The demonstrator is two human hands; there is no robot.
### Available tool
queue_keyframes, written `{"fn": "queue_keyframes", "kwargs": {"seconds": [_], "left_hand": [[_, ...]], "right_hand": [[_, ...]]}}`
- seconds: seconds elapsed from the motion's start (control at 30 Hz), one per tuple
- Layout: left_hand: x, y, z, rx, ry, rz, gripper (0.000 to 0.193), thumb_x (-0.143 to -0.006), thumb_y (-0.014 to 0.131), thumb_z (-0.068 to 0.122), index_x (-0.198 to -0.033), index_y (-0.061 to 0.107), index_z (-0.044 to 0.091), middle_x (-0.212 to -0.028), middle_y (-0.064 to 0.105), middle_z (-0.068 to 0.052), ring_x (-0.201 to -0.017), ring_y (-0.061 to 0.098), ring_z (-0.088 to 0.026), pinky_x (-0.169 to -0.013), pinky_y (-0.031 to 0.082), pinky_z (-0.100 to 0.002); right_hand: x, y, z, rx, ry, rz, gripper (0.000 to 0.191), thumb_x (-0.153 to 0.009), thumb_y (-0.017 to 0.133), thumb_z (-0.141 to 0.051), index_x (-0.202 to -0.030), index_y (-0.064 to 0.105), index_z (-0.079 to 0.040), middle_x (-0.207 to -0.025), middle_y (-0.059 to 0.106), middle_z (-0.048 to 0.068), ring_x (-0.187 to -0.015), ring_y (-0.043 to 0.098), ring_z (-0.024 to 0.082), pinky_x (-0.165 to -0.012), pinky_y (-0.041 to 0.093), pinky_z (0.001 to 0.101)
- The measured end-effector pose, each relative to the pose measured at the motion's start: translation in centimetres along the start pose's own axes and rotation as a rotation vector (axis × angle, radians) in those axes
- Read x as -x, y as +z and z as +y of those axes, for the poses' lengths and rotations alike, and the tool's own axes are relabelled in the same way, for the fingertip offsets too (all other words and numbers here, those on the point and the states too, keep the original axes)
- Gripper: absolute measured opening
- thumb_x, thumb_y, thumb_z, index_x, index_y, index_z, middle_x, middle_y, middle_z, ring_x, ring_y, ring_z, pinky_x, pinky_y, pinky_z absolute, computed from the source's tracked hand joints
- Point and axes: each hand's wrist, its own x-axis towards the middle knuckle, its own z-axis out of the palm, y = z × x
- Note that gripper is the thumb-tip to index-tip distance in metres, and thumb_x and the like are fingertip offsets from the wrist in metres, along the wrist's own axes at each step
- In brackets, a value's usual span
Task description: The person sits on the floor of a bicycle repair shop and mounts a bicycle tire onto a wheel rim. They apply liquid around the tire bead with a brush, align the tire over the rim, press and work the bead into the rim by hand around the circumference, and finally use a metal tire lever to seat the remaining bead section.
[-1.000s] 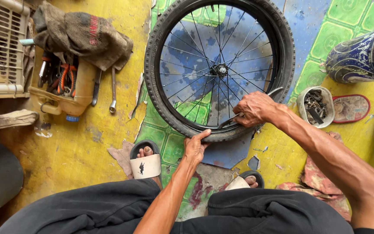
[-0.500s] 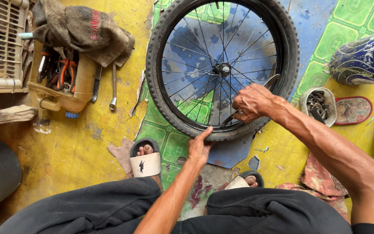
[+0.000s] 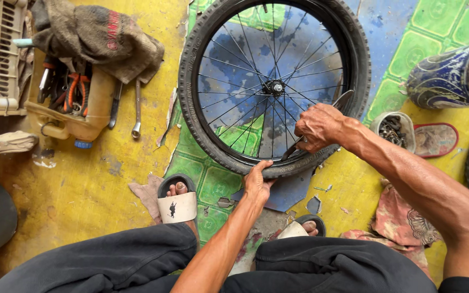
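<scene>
Here, conditions and hazards at the wheel:

- The bicycle wheel [image 3: 274,87] lies flat on the painted floor [image 3: 82,190], just ahead of the person's sandalled feet.
- The left hand [image 3: 258,182] presses on the near edge of the tyre [image 3: 191,108], fingers curled over the tread, thumb on the sidewall; it grips nothing else.
- The right hand [image 3: 318,127] is closed tight around a flat metal lever [image 3: 342,100], whose lower tip sits at the rim near the left hand.
- Risk: the lever tip could slip off the rim if pushed at too steep an angle, and strike the left fingers close by.
- Risk: the lever lies across the spokes [image 3: 234,70]; heavy prying could probably bend one.
- Risk: the wheel may skid on the smooth floor if the left hand eases its pressure.
- Spanners [image 3: 135,108] and a cut-open jug [image 3: 66,103] of pliers lie well to the left, clear of the work.
</scene>
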Motion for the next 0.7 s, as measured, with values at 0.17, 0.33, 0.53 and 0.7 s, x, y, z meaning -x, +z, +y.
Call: {"fn": "queue_keyframes", "kwargs": {"seconds": [0.17,0.33,0.53,0.7], "left_hand": [[-0.2,-0.4,0.8,0.068,-0.004,-0.093,0.021,-0.071,0.077,0.000,-0.091,0.068,0.002,-0.096,0.068,-0.011,-0.093,0.066,-0.027,-0.093,0.052,-0.052],[1.6,0.2,0.7,0.094,0.011,-0.088,0.030,-0.071,0.079,0.003,-0.098,0.066,0.001,-0.097,0.069,-0.012,-0.094,0.067,-0.029,-0.095,0.055,-0.053],[3.6,2.3,-1.3,0.127,-0.030,0.073,0.036,-0.068,0.080,0.002,-0.101,0.067,-0.001,-0.100,0.071,-0.015,-0.096,0.070,-0.031,-0.091,0.060,-0.055],[1.3,2.0,-1.3,0.093,0.019,0.167,0.036,-0.064,0.080,0.001,-0.097,0.067,0.001,-0.097,0.069,-0.013,-0.092,0.067,-0.030,-0.082,0.058,-0.054]], "right_hand": [[-1.0,-1.3,-0.2,-0.021,-0.032,-0.002,0.039,-0.078,0.072,-0.059,-0.085,0.078,-0.021,-0.066,0.070,0.011,-0.067,0.071,0.033,-0.064,0.057,0.0445],[-1.6,-2.1,-0.7,0.064,-0.076,-0.013,0.053,-0.080,0.068,-0.069,-0.079,0.078,-0.017,-0.064,0.069,0.012,-0.066,0.070,0.033,-0.060,0.057,0.0445],[-1.5,-1.7,-0.8,0.101,-0.118,-0.041,0.060,-0.085,0.063,-0.070,-0.070,0.072,-0.013,-0.058,0.065,0.009,-0.057,0.066,0.028,-0.055,0.056,0.0430],[-1.9,-0.3,-1.1,0.153,-0.156,-0.084,0.066,-0.093,0.054,-0.071,-0.068,0.068,-0.011,-0.054,0.060,0.006,-0.049,0.060,0.023,-0.049,0.054,0.0387]]}}
